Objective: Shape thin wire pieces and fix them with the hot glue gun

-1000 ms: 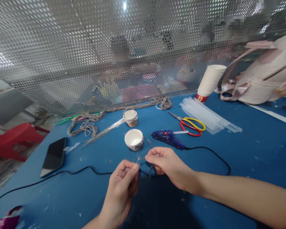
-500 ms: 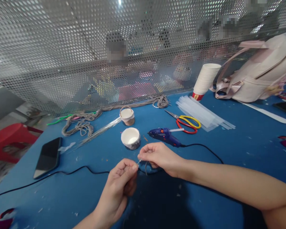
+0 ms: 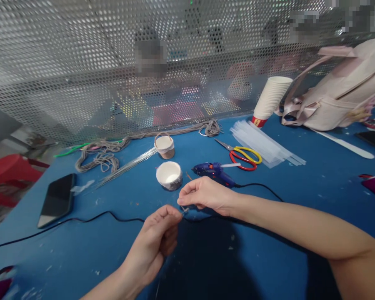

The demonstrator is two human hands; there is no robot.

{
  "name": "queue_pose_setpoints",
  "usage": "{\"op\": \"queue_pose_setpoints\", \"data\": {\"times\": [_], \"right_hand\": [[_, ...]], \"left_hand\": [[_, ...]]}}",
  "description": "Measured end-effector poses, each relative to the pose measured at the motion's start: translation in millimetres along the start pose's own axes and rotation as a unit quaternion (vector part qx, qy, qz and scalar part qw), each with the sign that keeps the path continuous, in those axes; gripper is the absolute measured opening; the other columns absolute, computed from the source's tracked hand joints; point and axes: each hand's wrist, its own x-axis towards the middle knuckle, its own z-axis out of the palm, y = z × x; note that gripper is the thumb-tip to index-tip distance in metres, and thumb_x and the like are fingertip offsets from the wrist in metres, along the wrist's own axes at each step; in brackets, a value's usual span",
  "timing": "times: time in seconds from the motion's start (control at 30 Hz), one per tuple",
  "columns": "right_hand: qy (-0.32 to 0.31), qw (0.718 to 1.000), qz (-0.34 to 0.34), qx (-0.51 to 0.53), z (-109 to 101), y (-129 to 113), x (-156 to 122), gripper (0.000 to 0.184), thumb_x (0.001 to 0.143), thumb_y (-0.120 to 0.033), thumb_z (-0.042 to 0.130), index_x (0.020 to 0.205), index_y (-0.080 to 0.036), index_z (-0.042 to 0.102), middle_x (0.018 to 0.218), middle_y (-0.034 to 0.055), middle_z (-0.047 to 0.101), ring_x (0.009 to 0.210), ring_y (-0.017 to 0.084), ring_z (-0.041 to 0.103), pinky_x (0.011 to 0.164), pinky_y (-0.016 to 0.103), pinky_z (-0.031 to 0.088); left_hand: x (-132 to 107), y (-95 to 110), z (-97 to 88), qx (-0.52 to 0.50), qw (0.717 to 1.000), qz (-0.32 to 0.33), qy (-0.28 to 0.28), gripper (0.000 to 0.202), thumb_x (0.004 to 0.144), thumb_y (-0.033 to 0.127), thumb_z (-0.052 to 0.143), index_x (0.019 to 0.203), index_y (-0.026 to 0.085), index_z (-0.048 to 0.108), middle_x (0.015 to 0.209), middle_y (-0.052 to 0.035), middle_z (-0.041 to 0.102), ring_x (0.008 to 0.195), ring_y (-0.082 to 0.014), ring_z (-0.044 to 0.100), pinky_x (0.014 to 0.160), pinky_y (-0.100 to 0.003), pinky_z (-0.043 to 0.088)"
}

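The left hand (image 3: 158, 233) has thumb and forefinger clamped on a thin wire (image 3: 185, 211), whose tip pokes out between the two hands, above the blue table (image 3: 118, 254). The fingertips of the right hand (image 3: 203, 193) are just beside that tip; the pictures cannot tell whether they pinch a strand there. Just beyond the grip stands a white cup (image 3: 174, 183), with a small handled basket (image 3: 166, 152) behind it. Beyond the right hand lie a glue gun (image 3: 208, 168) and scissors (image 3: 244, 159); a phone (image 3: 56, 200) lies well left of the grip.
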Motion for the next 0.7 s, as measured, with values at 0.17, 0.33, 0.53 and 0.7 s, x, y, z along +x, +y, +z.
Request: {"op": "queue_pose_setpoints", "data": {"times": [0.17,0.33,0.53,0.7], "right_hand": [[0.007,1.000,-0.027,-0.011,0.9,-4.9,-6.0,0.021,0.057,-0.030,0.079,0.064,-0.015,0.067,0.056,-0.0046,0.058,0.050,0.005,0.042,0.050,0.021,0.029],[0.020,0.999,-0.031,-0.001,1.7,-4.6,-12.0,0.019,0.059,-0.028,0.078,0.063,-0.015,0.065,0.052,-0.0061,0.054,0.050,0.005,0.041,0.052,0.022,0.030],[0.032,0.999,-0.018,0.005,0.8,-0.6,-18.6,0.017,0.060,-0.025,0.078,0.063,-0.015,0.065,0.052,-0.0061,0.052,0.051,0.006,0.041,0.051,0.021,0.030],[0.041,0.999,-0.007,-0.013,1.5,3.7,-22.0,0.012,0.063,-0.022,0.074,0.064,-0.015,0.065,0.053,-0.0055,0.052,0.052,0.007,0.042,0.051,0.021,0.030]], "left_hand": [[0.9,1.0,2.1,-0.001,0.999,0.009,0.030,0.027,0.066,0.030,0.072,0.059,0.018,0.049,0.044,0.0123,0.021,0.039,-0.0027,0.010,0.036,-0.016,0.011],[1.2,1.1,0.4,-0.010,0.999,0.020,0.048,0.026,0.066,0.030,0.072,0.059,0.018,0.050,0.044,0.0116,0.025,0.038,-0.0020,0.014,0.036,-0.016,0.012],[1.3,2.6,0.4,-0.019,0.997,0.032,0.069,0.026,0.066,0.031,0.073,0.062,0.017,0.052,0.044,0.0111,0.030,0.037,-0.0014,0.017,0.036,-0.016,0.014],[2.2,3.1,0.1,-0.031,0.996,0.040,0.070,0.026,0.065,0.032,0.074,0.063,0.017,0.053,0.043,0.0110,0.031,0.036,-0.0017,0.018,0.035,-0.016,0.014]]}}
